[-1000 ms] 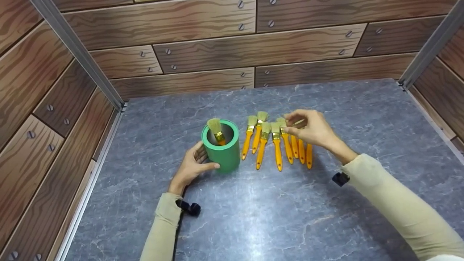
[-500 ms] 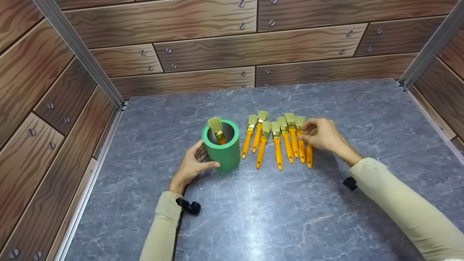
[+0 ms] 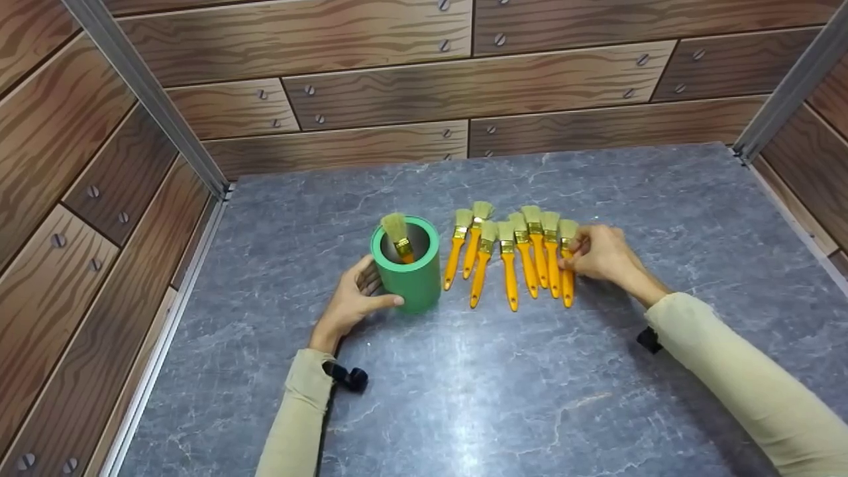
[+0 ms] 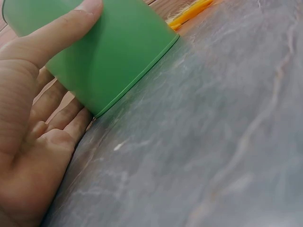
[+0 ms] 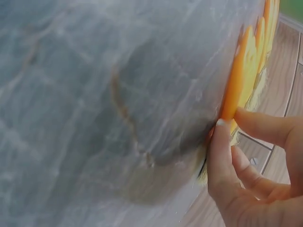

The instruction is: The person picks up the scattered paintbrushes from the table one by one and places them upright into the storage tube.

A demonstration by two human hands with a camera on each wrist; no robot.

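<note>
My left hand (image 3: 350, 301) holds the side of an upright green can (image 3: 412, 288), thumb across its front and fingers behind. In the left wrist view the thumb lies on the wall of the can (image 4: 123, 47). One paintbrush (image 3: 396, 230) stands in the can, bristles up, its handle mostly hidden inside. On the right, my right hand (image 3: 606, 255) is at the rightmost paintbrush (image 3: 568, 288) of a row lying on the table. Thumb and forefinger pinch its orange handle (image 5: 236, 85) in the right wrist view.
Several more paintbrushes with orange handles and pale bristles (image 3: 511, 278) lie between the can and my right hand, bristles away from me. The grey marbled table (image 3: 424, 397) is bounded by wood-patterned walls (image 3: 371, 99) at the back and sides.
My right hand has moved rightward along the row from the middle brushes to the rightmost one, and now pinches it. The left hand and can have stayed in place.
</note>
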